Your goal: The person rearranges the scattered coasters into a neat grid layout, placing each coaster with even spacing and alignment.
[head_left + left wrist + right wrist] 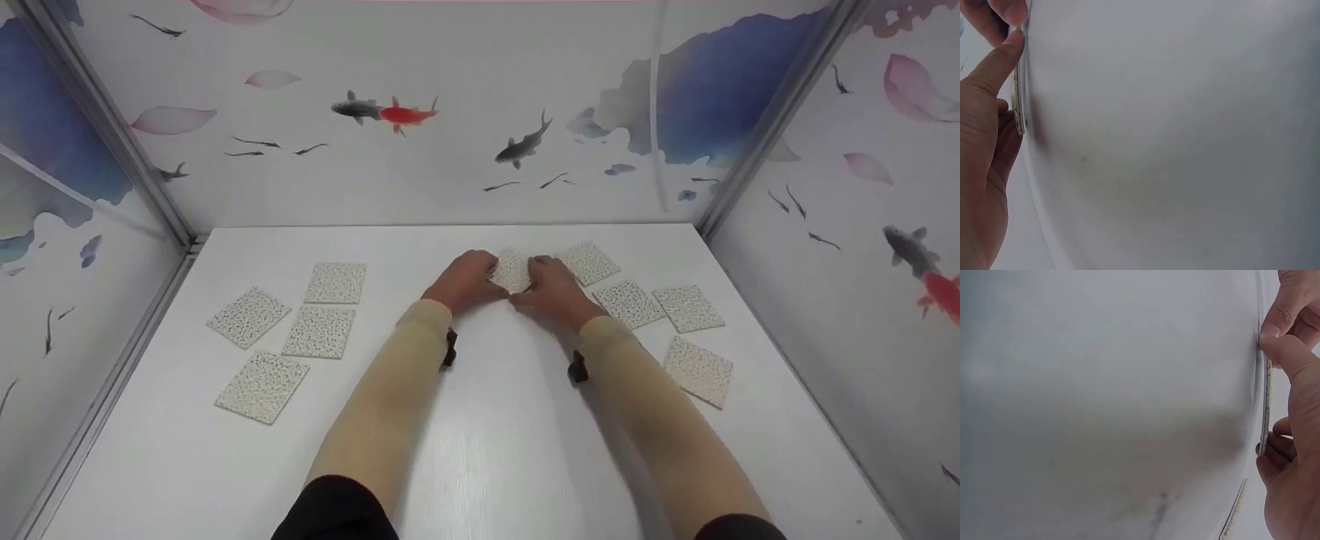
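Head view, white table (495, 435), fish-patterned walls (450, 180), left hand (466, 282) and right hand (556, 289) pinching one speckled tile (511, 270)

White table (487, 450), fish-print walls (450, 180) (pink petals (174, 120) too).

Markings: no readable text, label, brand, number or sign in the head, left wrist or right wrist view.
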Motion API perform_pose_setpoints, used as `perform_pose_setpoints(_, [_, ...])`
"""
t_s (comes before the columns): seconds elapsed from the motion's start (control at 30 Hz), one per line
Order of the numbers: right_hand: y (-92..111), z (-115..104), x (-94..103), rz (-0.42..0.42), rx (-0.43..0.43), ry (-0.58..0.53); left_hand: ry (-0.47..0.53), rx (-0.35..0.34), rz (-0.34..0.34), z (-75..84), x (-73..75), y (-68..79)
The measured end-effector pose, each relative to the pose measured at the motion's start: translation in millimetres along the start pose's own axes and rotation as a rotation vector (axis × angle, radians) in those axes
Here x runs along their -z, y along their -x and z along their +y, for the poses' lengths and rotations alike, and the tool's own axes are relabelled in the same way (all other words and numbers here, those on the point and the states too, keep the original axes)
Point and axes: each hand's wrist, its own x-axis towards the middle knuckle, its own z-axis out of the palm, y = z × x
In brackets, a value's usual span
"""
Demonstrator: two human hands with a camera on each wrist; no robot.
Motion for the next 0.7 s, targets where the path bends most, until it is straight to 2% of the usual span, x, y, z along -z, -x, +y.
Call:
perform_pose_setpoints(0.1, [-2,-4,1.9,0.010,0.031,0.015,-0.014,-0.048,0.023,-1.0,4.1,5.7])
perform_pose_setpoints(0.23, [-1,-11,4.0,0.006,0.033,-0.006,-0.089,-0.096,0.047,-1.8,9.3,11.7])
perform_pose_setpoints(0.53, [9,-26,7.6,-0.033,0.043,-0.086,-0.191,-0.087,0.043,0.2,21.8,32.8])
perform_pose_setpoints(0.7, [11,-35,7.2,-0.032,0.076,-0.071,-0.220,-0.070,0.073,0.3,23.9,45.1])
